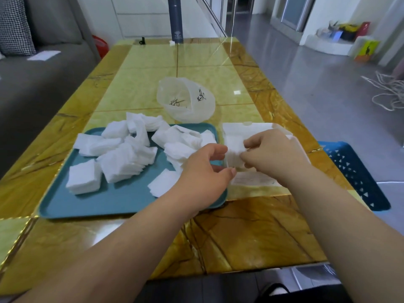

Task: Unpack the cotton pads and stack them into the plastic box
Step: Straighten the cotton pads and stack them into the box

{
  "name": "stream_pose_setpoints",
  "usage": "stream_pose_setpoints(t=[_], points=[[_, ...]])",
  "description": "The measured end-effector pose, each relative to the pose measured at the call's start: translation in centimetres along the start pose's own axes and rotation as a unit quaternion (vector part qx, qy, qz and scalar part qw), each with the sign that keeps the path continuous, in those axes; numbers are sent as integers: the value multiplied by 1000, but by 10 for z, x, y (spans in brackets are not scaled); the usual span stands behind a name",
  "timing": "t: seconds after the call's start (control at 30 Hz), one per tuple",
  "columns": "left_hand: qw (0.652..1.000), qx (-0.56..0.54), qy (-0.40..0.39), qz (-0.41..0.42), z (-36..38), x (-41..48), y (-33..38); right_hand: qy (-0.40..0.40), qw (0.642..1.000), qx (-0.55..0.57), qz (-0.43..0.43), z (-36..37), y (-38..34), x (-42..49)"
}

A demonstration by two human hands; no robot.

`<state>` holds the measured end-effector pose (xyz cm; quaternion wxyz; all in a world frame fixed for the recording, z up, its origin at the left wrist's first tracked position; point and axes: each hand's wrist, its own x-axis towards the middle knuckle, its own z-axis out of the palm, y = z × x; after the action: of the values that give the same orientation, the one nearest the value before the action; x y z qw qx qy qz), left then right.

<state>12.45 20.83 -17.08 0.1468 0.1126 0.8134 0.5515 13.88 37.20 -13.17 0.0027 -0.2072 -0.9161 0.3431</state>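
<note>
Head view: the right hand (271,154) closes its grip on the right edge of a small stack of cotton pads (235,150), thumb above and fingers below, holding it over the plastic box (247,129). The left hand (205,171) sits just beside the stack's left edge, fingers curled and thumb stretched toward the box; whether its grip is on the pads or on nothing cannot be told from this angle. The 2 forearms reach in from the near edge of the table (251,237).

The box is whitish and translucent, its lid open and tilted away on the far side, with a printed label (251,179) showing on its near side. It stands on the yellow marbled table just right of a teal tray (109,202). On the tray lie many piles of white square pads (122,159), some in neat stacks, others toppled, a few spilling over the far rim.

Behind the tray sits a crumpled translucent plastic bag (185,101) with dark print. At the table's far end 1 dark bottle (176,18) stands upright. A blue perforated basket (354,171) sits below the table's right edge, a grey sofa (43,73) runs along the left, and pale rope (389,92) lies looped on the floor at far right.
</note>
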Motion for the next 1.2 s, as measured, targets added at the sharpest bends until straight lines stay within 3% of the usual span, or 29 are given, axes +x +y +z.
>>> stream_pose_setpoints(t=[0.3, 0.5, 0.63, 0.73, 0.93, 1.0, 1.2], points=[[1000, 19, 22, 10, -12, -8, 3, -5, 999, -26, -22, -5, 2, -13], [998, 4, 66, -1, -50, -26, 10, 38, 996, -74, -27, -9, -12, -33], [993, 53, 103, 0, -83, -38, 0, 88, 987, -68, -112, 13, -43, -50], [988, 113, 103, -30, -107, -43, -13, -12, 984, 15, -179, 51, -65, -53], [961, 263, 61, -67, -119, -39, -34, -118, 982, -50, -136, 84, -65, -28], [952, 296, 36, -69, -115, -33, -35, -147, 981, -26, -124, 87, -59, -19], [960, 263, -11, -94, -114, -17, -42, -204, 972, 54, -99, 93, -48, -6]])
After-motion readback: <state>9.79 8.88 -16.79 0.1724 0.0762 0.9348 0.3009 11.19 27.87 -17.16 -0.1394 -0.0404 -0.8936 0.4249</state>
